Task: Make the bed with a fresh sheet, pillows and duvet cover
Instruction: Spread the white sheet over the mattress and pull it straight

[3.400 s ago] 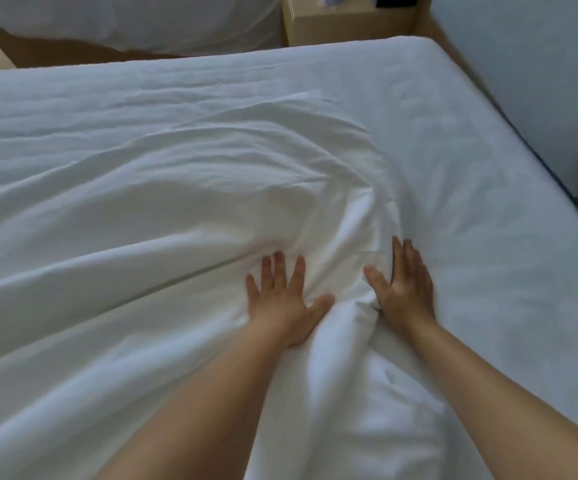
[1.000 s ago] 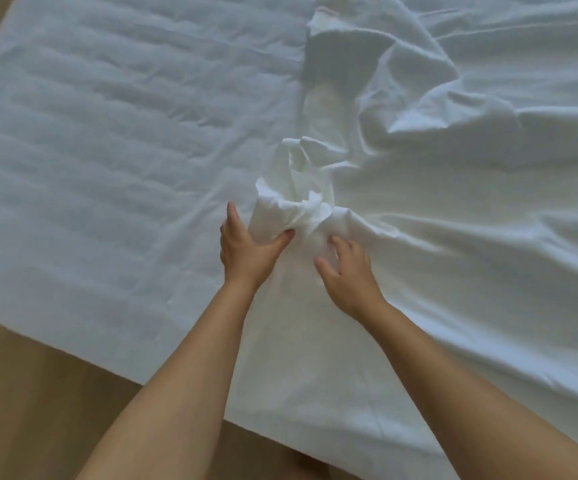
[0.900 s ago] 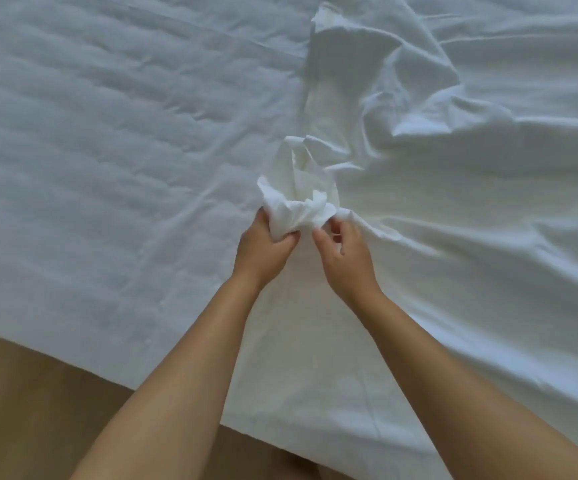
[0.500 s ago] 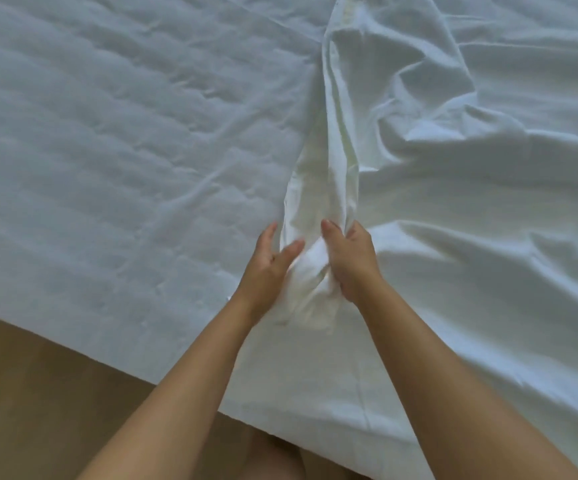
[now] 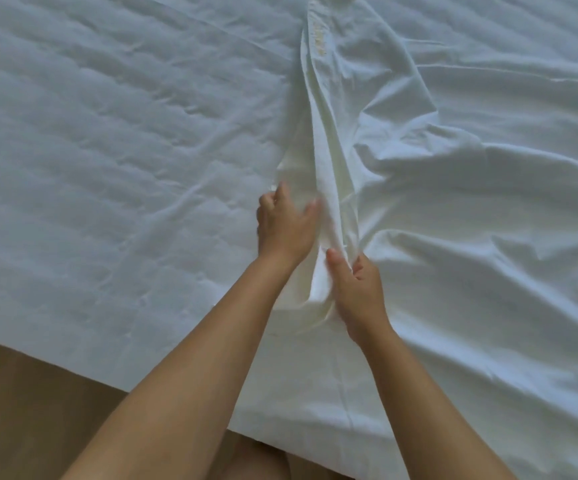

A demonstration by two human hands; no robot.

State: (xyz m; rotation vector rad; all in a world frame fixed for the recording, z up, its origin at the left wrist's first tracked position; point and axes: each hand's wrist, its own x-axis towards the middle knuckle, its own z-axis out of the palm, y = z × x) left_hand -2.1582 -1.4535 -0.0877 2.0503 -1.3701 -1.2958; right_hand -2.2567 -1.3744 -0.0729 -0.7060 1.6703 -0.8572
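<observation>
One white sheet (image 5: pixel 471 237) lies rumpled over the right half of one mattress (image 5: pixel 107 133); the left half shows its quilted cover bare. The sheet's near edge is gathered into a long ridge (image 5: pixel 329 150) that runs from the top of the view down to the hands. Two hands, both bare to the forearm. The right hand (image 5: pixel 358 292) is at the ridge's lower end, thumb on the left side and fingers curled round the right, clenched on the bunched cloth. The ridge rises away from that grip. The left hand (image 5: pixel 285 226) is just beside the ridge on its left and a little farther up, knuckles bent at the cloth's loose edge, thumb blurred against the fold. Whether it truly pinches the cloth, cannot tell. One patch of yellowish marks (image 5: pixel 320 43) near the ridge's far end. Tan floor (image 5: pixel 21 410) below the mattress edge, lower left.
</observation>
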